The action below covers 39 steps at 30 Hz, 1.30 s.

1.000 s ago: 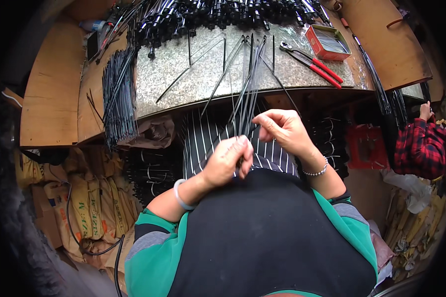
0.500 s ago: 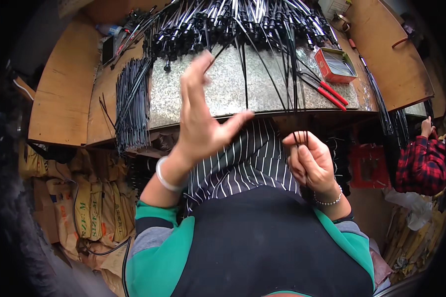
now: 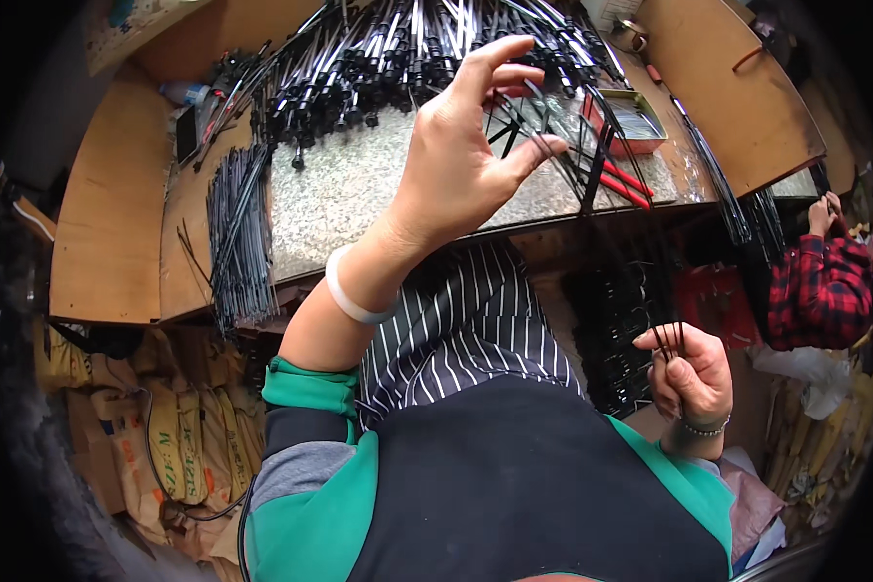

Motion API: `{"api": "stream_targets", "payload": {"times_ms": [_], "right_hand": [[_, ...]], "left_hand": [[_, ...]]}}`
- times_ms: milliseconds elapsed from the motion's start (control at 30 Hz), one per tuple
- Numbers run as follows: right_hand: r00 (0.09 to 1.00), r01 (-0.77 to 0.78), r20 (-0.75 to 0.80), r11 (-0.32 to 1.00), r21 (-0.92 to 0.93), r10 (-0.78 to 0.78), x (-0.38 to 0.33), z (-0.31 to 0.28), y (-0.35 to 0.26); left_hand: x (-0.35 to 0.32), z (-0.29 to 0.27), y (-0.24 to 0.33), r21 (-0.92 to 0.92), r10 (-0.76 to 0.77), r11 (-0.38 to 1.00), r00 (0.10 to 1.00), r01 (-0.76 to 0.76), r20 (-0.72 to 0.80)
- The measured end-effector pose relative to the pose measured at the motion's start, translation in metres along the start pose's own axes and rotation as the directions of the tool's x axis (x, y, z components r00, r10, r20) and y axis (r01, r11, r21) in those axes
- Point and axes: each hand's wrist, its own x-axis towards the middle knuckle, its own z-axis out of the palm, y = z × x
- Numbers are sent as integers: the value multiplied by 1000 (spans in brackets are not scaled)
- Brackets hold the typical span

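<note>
My right hand is low at the right, in front of the table edge, its fingers pinched round several thin black strands. These rise from the grip toward the table, where their upper ends are blurred. My left hand, with a pale bangle at the wrist, is raised over the tabletop. Its thumb and fingers are curved but spread apart, right beside the blurred strands; contact with them cannot be made out. Behind it lies a heap of black and silver rods with black end pieces.
On the table, a bundle of thin dark rods overhangs the front edge at left. Red-handled pliers and a red box lie at right. Another person's checked sleeve shows far right. Paper sacks stand lower left.
My right hand has moved down and to the right with the strands. My left hand has swung right, nearer the upper strands, its fingers more curved. The view has shifted slightly.
</note>
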Motion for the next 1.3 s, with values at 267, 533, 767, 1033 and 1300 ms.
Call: {"api": "stream_targets", "payload": {"times_ms": [267,533,767,1033,1300], "right_hand": [[999,15,-31,968,249,-7,9,10,9],[978,208,-8,977,43,-208,60,2,35],[971,49,219,972,231,-101,97,49,28],[918,51,378,981,185,-119,101,68,36],[924,36,364,974,222,-117,104,74,32]], "left_hand": [[39,-6,39,-335,-76,942,982,13,-175],[53,-131,40,-27,156,981,857,-194,-491],[2,-75,25,39,36,999,977,-28,-209],[-15,-75,12,28,-95,994,973,103,-209],[-19,-83,7,118,-58,989,964,92,-260]]}}
